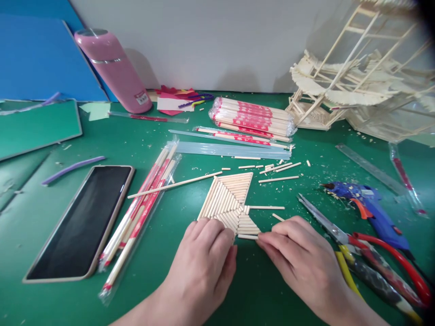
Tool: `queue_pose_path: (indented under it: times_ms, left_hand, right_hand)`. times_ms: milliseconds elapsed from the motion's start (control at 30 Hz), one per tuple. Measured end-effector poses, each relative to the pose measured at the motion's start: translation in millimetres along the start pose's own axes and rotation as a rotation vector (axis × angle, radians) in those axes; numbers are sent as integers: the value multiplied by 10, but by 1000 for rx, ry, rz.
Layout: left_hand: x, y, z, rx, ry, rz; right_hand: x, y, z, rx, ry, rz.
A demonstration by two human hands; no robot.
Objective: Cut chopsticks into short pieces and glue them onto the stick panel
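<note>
Green table [163, 253]: work surface, littered with wood shavings and cut sticks. Stick-built model [356, 86], far right corner: large framed structure with scalloped roof parts, cut off by the upper and right edges so its full form cannot be made out. Phone [83, 222], near the left edge, screen dark. Pink flask [113, 70], far left, leaning towards the wall. Bundle of wrapped chopsticks [253, 117], far centre; a second, looser sleeve of chopsticks [142, 213] lies just beside the phone. Clear glue sticks [231, 149], centre. Blue glue gun [370, 210] and red-handled scissors [367, 246], near the right edge; the handles run partly out of view. Stick panel [229, 201], near-centre of the table: fan-shaped mosaic of short sticks laid edge to edge in angled sections, by appearance largely filled, with its near lower edge uneven and, judging by the loose cut sticks [277, 168] lying beyond it, more pieces left to fit. Left hand [204, 258]: fingers curled, grip pressed down on the panel's near left corner. Right hand [302, 253]: fingertips pinched closed on a short stick [248, 236] at the panel's near edge; the contact point is small and partly covered by the fingers.
</note>
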State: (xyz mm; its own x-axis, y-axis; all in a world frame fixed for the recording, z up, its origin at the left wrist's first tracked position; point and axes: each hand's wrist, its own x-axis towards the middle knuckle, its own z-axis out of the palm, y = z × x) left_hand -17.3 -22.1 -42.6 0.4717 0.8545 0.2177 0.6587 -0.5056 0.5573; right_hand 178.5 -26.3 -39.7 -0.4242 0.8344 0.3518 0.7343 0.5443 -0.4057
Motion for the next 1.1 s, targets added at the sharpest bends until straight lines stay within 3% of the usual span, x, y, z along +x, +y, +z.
queue_pose_path:
  times_ms: [533, 833, 1100]
  left_hand:
    - [10, 7, 27, 34, -5, -6]
    - [47, 51, 49, 210, -5, -45]
    - [80, 55, 64, 273, 29, -23]
  right_hand:
    - [-2, 8, 57, 20, 6, -18]
    - [-3, 1, 52, 47, 6, -22]
    - [-72, 30, -24, 43, 19, 150]
